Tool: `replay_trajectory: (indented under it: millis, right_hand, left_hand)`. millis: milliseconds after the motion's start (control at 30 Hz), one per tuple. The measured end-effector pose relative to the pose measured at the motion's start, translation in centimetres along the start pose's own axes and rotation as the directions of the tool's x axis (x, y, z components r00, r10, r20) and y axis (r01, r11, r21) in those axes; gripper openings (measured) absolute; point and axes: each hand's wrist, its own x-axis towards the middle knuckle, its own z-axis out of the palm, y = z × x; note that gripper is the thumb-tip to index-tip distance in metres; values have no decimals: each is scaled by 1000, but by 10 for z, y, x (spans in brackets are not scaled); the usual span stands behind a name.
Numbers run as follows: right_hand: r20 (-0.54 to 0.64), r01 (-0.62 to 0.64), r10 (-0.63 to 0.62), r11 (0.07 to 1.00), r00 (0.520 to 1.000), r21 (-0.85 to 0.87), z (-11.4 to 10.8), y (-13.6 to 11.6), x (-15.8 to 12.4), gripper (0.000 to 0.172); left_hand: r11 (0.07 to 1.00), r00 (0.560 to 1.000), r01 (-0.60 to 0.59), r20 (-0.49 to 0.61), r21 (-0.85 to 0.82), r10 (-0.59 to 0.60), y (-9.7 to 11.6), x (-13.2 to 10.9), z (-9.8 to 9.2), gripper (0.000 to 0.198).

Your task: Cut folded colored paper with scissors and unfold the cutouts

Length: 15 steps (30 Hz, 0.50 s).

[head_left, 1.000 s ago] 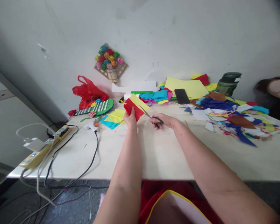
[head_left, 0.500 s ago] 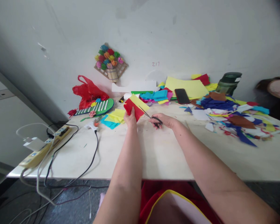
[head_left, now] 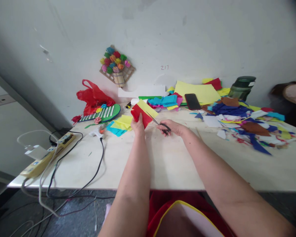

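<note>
My left hand [head_left: 138, 125] is closed on a stack of red and yellow paper sheets [head_left: 143, 112], held up a little above the table. My right hand [head_left: 174, 127] grips black-handled scissors [head_left: 159, 124]. The blades point up and left and meet the right edge of the held paper. Both forearms stretch forward from the near table edge.
The pale table [head_left: 162, 161] carries a yellow and cyan paper pile [head_left: 120, 125], a glue gun [head_left: 97, 132] with a black cord, a red plastic bag [head_left: 94, 97], a phone [head_left: 192, 101], coloured scraps [head_left: 246, 123], a dark green jar [head_left: 241, 87] and a power strip [head_left: 47, 154].
The scissors and my right hand have edged slightly left into the paper. My left hand and the paper have stayed where they were.
</note>
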Motion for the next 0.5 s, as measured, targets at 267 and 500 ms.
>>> replay_trajectory:
  millis: [267,500]
  right_hand:
    - [-17,11,-11,1000,1000,-2,1,0,1,29]
    - [-23,-2,2,1000,1000,9,2,-1,1,30]
  left_hand:
    - [1000,1000,-1,1,-19,1,-1,0,0,30]
    - [1000,1000,0,-11,0,0,-1,0,-1,30]
